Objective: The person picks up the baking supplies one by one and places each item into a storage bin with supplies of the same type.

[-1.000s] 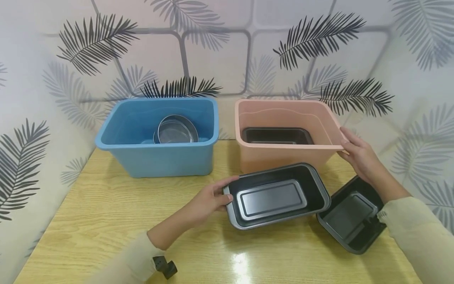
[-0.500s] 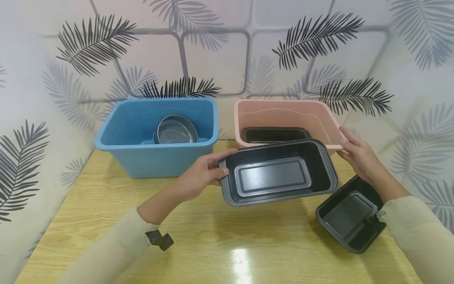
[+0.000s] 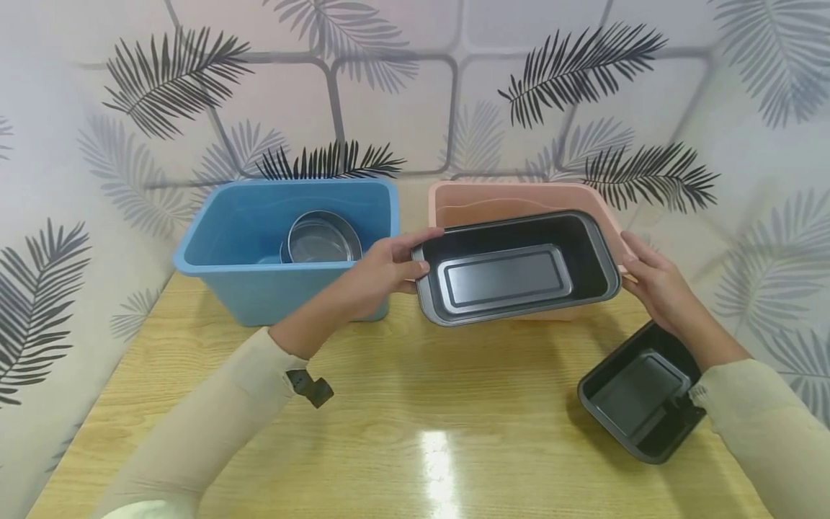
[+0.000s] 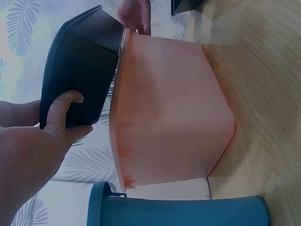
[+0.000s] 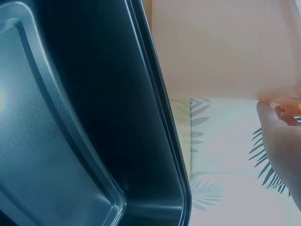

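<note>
My left hand (image 3: 382, 270) holds a black loaf pan (image 3: 509, 277) by its left end, thumb on the inside. In the left wrist view, the pan (image 4: 84, 66) is lifted beside the rim of the pink bin (image 4: 174, 113), its open face tilted toward me in the head view. That pan covers most of the pink bin (image 3: 480, 202) from above. My right hand (image 3: 658, 288) grips the bin's right rim. A second black loaf pan (image 3: 638, 396) lies on the table below my right forearm, partly hidden by it.
To the left stands a blue bin (image 3: 305, 295) with round metal tins (image 3: 320, 238) inside. Both bins sit at the back of the wooden table (image 3: 389, 418), against a wall covering (image 3: 395, 108) with a leaf print.
My left hand has raised the loaf pan up and away from me, from in front of the pink bin to over its front rim. My right hand stays on the rim.
</note>
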A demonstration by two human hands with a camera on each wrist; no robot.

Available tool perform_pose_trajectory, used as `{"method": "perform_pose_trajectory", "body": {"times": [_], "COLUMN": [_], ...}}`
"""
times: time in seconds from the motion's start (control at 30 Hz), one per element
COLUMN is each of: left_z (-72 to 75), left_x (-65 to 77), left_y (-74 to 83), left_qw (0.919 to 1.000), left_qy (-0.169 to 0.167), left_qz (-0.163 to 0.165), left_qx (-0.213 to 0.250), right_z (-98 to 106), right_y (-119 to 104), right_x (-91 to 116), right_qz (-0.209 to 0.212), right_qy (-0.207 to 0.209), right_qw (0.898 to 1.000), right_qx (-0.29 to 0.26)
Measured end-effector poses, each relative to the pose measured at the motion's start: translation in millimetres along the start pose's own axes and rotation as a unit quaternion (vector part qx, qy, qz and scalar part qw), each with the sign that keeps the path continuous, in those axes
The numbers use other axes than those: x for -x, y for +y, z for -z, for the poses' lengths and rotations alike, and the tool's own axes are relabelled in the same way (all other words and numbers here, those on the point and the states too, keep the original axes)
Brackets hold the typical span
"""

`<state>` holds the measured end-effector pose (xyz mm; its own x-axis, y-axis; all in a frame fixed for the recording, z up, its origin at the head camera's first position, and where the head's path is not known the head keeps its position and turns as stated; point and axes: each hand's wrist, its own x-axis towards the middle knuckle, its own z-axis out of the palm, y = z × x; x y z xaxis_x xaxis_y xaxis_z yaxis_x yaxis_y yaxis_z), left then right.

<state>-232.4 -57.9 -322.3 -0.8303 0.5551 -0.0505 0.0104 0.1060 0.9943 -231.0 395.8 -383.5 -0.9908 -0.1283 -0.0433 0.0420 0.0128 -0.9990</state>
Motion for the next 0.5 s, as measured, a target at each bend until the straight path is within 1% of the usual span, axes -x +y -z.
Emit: {"method": "perform_pose_trajectory", "body": {"times": [0.1, 0.23, 0.37, 0.5], "left_z": [2.2, 4.6, 6.5, 9.0], "left_x": [-11.3, -27.4, -44.4, -62.7], "left_y": [4.7, 10.7, 17.8, 21.7], "left_qw": [1.0, 0.9997, 0.9991, 0.9994], "left_qy": [0.004, 0.004, 0.003, -0.004], "left_qz": [0.004, 0.002, 0.003, -0.004], "left_qx": [0.004, 0.025, 0.042, 0.035], "right_z": [0.1, -0.2, 0.4, 0.7], "right_y": [-0.4, -1.6, -2.9, -3.2], "right_x": [0.2, 0.3, 1.5, 2.9], "right_qz": [-0.001, -0.002, 0.007, 0.017], "right_qy": [-0.001, -0.003, -0.017, -0.028], "right_qw": [1.0, 1.0, 0.999, 0.999], "right_qx": [0.005, 0.018, 0.029, 0.012]}}
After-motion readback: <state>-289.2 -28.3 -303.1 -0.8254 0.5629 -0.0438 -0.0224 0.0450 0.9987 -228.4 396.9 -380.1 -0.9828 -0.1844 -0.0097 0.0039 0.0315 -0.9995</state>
